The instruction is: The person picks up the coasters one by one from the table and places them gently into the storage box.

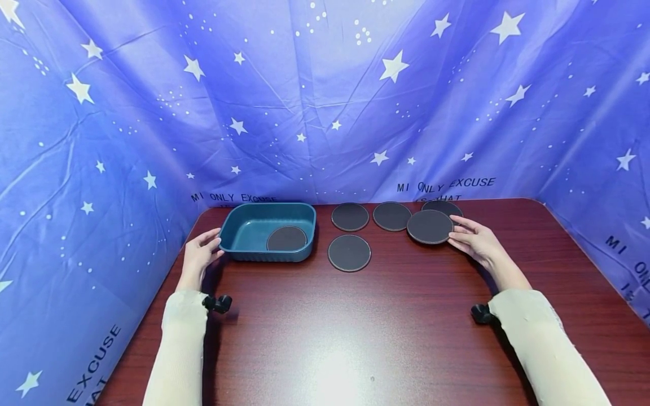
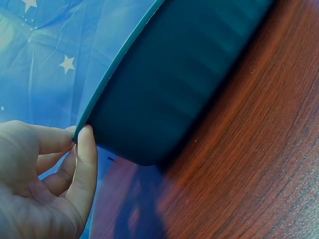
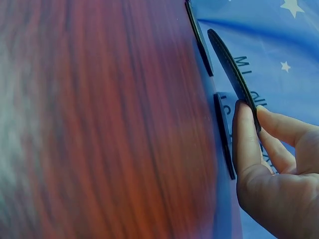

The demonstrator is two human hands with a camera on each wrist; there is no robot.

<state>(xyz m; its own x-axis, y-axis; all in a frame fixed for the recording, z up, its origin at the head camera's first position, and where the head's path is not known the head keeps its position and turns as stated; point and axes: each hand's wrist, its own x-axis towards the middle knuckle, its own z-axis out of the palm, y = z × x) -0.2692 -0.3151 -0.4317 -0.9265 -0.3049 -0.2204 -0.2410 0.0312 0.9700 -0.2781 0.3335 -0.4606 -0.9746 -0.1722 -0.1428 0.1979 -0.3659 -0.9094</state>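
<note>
My left hand (image 1: 198, 256) pinches the near-left rim of a teal plastic basin (image 1: 269, 256), thumb on one side and fingers on the other, as the left wrist view shows. Inside the basin, toward its right end, lies a round black coaster (image 1: 286, 239). With thumb and fingers my right hand (image 1: 474, 241) pinches the right edge of another round black coaster (image 1: 430, 227). In the right wrist view this held coaster (image 3: 232, 69) is raised off the table and seen nearly edge-on. It partly covers a coaster (image 1: 442, 207) lying behind it.
More black coasters lie flat on the brown wooden table (image 1: 406, 316): two along the back (image 1: 350, 216) and one nearer (image 1: 349, 253), right of the basin. A blue star-printed cloth (image 1: 325, 84) hangs behind the table and at both sides.
</note>
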